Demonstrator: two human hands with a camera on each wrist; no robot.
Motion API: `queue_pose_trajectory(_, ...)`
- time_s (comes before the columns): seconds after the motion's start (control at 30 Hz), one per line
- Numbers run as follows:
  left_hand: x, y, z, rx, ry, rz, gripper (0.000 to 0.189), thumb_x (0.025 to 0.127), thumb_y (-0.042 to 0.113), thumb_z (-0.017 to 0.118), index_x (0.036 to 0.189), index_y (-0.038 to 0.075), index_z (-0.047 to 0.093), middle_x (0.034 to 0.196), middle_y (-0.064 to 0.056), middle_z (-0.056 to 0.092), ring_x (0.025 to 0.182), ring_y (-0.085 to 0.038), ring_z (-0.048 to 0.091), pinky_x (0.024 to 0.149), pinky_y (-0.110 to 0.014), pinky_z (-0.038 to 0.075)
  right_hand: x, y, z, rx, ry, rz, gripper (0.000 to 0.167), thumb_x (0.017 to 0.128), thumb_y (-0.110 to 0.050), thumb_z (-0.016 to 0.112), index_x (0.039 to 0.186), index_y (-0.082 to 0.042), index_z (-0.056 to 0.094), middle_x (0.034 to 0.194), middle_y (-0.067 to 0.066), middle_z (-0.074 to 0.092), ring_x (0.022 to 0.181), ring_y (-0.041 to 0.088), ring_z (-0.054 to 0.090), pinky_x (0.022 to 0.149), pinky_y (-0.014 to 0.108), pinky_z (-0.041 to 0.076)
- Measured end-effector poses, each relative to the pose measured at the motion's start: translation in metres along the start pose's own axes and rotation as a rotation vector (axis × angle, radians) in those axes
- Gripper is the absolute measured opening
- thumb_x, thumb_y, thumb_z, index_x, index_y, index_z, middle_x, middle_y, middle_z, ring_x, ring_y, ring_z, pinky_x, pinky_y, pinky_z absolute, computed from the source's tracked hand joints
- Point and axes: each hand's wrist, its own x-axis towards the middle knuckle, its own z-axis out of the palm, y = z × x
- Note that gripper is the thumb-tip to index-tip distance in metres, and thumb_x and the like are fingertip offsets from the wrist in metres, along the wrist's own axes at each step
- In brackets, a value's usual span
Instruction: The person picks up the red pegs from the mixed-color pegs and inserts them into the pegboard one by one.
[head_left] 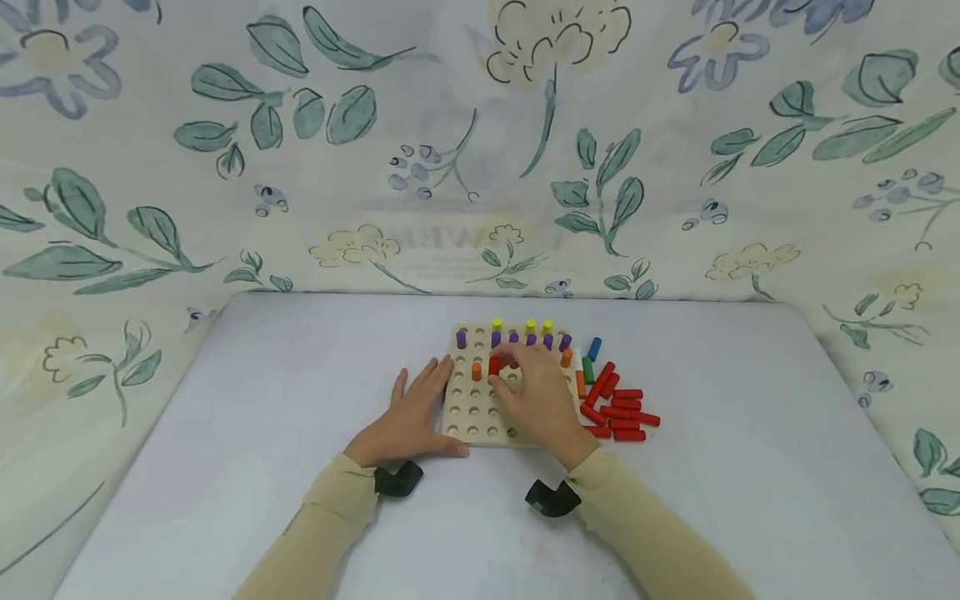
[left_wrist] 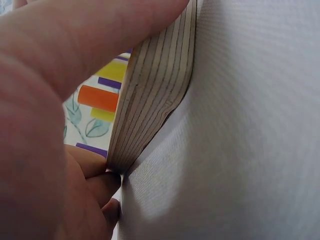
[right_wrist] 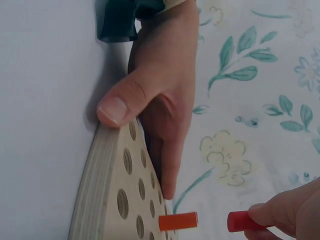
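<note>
A wooden pegboard (head_left: 453, 421) with rows of round holes lies on the white table. My left hand (head_left: 411, 423) rests along its left side, fingers spread, the thumb at the near corner. Over the board, my right hand (head_left: 543, 404) pinches a red peg (head_left: 494, 366) between thumb and fingertips. In the right wrist view the red peg (right_wrist: 239, 221) is held off the board's face, beside a standing orange peg (right_wrist: 178, 221). Another orange peg (head_left: 566, 358) stands at the board's right. Purple pegs (head_left: 461, 339) form a row behind, with yellow pegs (head_left: 497, 324) at the back.
Several loose red pegs (head_left: 626, 414) lie in a pile to the right of the board. Next to them are a loose blue peg (head_left: 595, 348), a green peg (head_left: 588, 370) and an orange peg (head_left: 581, 384). A flower-patterned cloth (head_left: 450, 242) hangs behind the table.
</note>
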Motion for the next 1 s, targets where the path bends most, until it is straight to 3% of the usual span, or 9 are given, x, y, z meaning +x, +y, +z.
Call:
queue_pose_trajectory(0.33,-0.001,0.001,0.000,-0.009,0.001,0.001,0.129,0.071,0.050,0.088,0.160,-0.001,0.009,0.167,-0.018,0.010,0.154,-0.036,0.001,0.116,-0.062,-0.014,0.001,-0.008,0.014,-0.040,-0.081,-0.020,0.029,0.092,-0.013,0.074,0.120,-0.007,0.067,0.111,0.006,0.072,0.105,0.024,0.057,0.092,0.039,0.053)
queue_pose_trajectory(0.57,-0.001,0.000,0.001,-0.018,0.006,0.020,0.127,0.072,0.050,0.087,0.160,-0.001,0.010,0.167,-0.017,0.011,0.154,-0.036,0.002,0.116,-0.062,-0.014,0.000,-0.008,0.025,-0.040,-0.111,-0.049,0.026,0.091,-0.012,0.075,0.116,-0.009,0.069,0.108,0.004,0.073,0.099,0.021,0.058,0.083,0.035,0.053)
queue_pose_trajectory(0.77,-0.001,-0.001,0.001,-0.027,0.008,0.028,0.126,0.072,0.050,0.087,0.159,-0.002,0.012,0.167,-0.018,0.012,0.154,-0.037,0.002,0.115,-0.064,-0.014,-0.001,-0.008,0.033,-0.078,-0.169,-0.066,0.026,0.091,-0.014,0.075,0.116,-0.009,0.070,0.109,0.003,0.073,0.100,0.020,0.059,0.087,0.034,0.053)
queue_pose_trajectory(1.0,-0.002,-0.001,0.000,-0.038,0.016,0.031,0.127,0.071,0.050,0.088,0.160,-0.002,0.012,0.167,-0.018,0.012,0.154,-0.037,0.002,0.115,-0.063,-0.015,-0.003,-0.010,0.036,-0.089,-0.194,-0.083,0.030,0.091,-0.016,0.076,0.120,-0.009,0.070,0.110,0.002,0.072,0.098,0.019,0.059,0.081,0.030,0.054)
